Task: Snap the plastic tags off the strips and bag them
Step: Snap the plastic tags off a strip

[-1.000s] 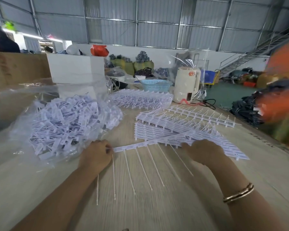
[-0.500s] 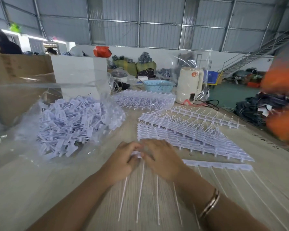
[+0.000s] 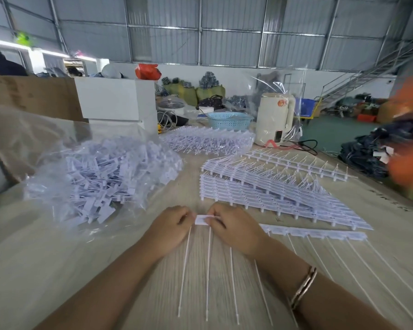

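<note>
Both hands moved a tiny bit apart, so a white tag (image 3: 204, 220) now shows between them. Left hand (image 3: 169, 228) and right hand (image 3: 234, 228) each pinch the tag strip (image 3: 315, 234) on the wooden table (image 3: 57, 270). Loose tags fill the clear bag (image 3: 100, 177).

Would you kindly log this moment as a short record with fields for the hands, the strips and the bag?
left hand: pinching the left end of a short piece of tags
right hand: pinching its right end
loose strip: flat on the table, right of the hands
stacked strips: beyond the right hand
clear bag: left, holding separated tags, mouth not visible
bracelet: right wrist
</note>
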### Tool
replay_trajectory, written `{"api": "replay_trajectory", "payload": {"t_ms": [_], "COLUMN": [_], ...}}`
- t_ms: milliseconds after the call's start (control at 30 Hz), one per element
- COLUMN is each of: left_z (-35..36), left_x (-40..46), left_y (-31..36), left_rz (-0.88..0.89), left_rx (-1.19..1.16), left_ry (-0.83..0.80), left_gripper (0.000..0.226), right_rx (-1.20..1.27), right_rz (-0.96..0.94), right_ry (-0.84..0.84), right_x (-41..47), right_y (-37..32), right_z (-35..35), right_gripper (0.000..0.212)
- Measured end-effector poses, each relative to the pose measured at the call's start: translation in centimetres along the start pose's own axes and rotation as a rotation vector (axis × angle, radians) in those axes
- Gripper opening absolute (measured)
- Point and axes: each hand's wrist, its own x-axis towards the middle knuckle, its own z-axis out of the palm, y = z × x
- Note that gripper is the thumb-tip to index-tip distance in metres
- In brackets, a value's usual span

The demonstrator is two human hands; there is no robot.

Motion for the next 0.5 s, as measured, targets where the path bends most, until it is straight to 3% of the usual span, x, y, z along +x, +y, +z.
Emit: {"api": "replay_trajectory", "payload": {"t_ms": [100,200,300,500], "left_z": [-0.4,0.0,0.5,0.2], "left_x": [0.0,-0.5,-0.7,-0.7], "left_y": [0.2,1.1,1.9,2.9], "left_rz": [-0.033,-0.048,-0.148,-0.308], "left_rx": [-0.115,-0.253,-0.470,-0.772], "left_ry": [0.023,0.006,-0.017,-0.028], "left_gripper": [0.034,0.028,0.022,0.026], "right_rx": [0.121,0.226,0.337,0.449], "right_rz": [0.049,0.063,0.056,0.118], "right_ry": [-0.037,-0.107,-0.113,0.036], "right_x": [0.0,-0.1,-0.1,-0.3], "right_y": [0.1,0.5,0.8,0.4], "right_z": [-0.6,-0.8,-0.7,0.6], "right_gripper": [0.016,0.027,0.021,0.018]}}
